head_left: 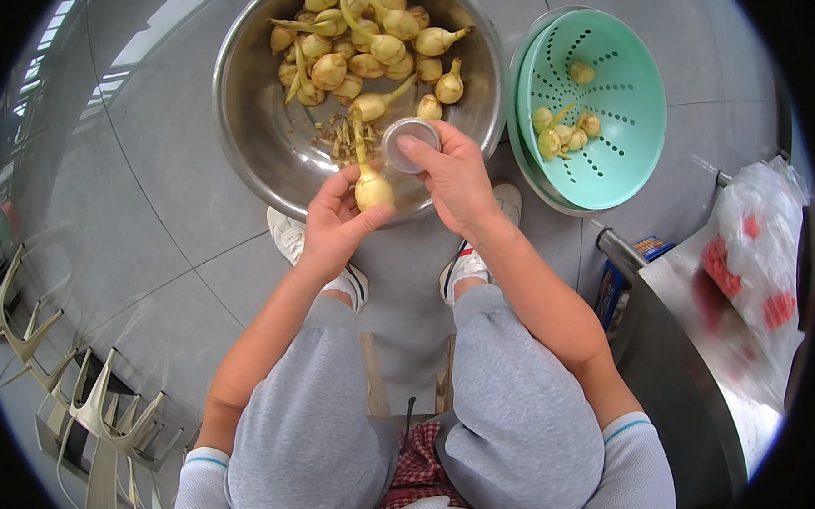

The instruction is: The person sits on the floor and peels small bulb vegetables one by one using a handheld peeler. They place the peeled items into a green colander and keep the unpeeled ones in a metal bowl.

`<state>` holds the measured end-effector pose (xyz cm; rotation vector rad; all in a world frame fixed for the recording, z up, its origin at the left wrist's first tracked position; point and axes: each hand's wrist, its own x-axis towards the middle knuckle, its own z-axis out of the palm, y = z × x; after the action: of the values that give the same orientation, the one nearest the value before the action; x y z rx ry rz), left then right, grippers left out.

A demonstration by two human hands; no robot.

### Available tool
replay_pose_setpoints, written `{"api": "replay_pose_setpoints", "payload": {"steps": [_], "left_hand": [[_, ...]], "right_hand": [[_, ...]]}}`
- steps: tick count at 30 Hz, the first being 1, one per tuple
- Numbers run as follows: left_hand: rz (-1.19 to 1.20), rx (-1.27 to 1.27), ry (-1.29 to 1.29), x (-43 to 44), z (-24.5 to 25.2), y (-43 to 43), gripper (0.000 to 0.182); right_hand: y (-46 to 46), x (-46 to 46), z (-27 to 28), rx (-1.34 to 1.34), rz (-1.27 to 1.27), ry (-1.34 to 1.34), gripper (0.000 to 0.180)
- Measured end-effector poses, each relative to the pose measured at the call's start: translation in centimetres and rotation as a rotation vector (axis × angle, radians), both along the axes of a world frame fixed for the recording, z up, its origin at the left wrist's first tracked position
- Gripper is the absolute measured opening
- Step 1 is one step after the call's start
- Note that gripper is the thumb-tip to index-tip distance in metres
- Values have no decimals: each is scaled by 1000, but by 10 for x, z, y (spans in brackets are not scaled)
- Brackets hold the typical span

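My left hand [344,214] holds a pale yellow sprouted corm [373,189], probably an arrowhead, with its long shoot pointing away from me. In my right hand [452,174] is a small round lid or shallow cup [412,145] with a pale rim, the thumb lying across its face. Both hands are over the near rim of a wide stainless steel basin [245,142]. Towards its far side lies a heap of similar corms [362,44], many with shoots. Brown and yellowish scraps [337,139] lie on the basin's floor, partly behind the held corm.
Right of the basin, a mint-green plastic colander [634,138] holds several corms [566,133] and sits in another vessel. A plastic bag with red contents [755,249] rests on a metal surface at right. Stacked pale chairs [94,404] stand at lower left on the grey tiled floor [164,203].
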<state>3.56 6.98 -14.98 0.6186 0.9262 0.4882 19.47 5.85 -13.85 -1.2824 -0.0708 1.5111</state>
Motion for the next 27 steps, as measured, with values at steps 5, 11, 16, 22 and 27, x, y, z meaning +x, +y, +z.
{"api": "replay_pose_setpoints", "payload": {"steps": [5,11,16,22,27], "left_hand": [[-73,187,62,3,-2,-3,55],[-160,259,111,4,-2,-1,51],[-84,133,-34,7,4,-3,46],[-10,-77,-58,7,5,5,33],[-27,28,69,10,5,3,26]], "right_hand": [[6,-6,1,-25,-48,77,17],[5,-13,-2,-30,-13,-96,16],[2,-13,-4,4,-36,-168,17],[2,-13,-4,35,-64,-195,15],[3,-19,-5,47,-71,-237,14]]}}
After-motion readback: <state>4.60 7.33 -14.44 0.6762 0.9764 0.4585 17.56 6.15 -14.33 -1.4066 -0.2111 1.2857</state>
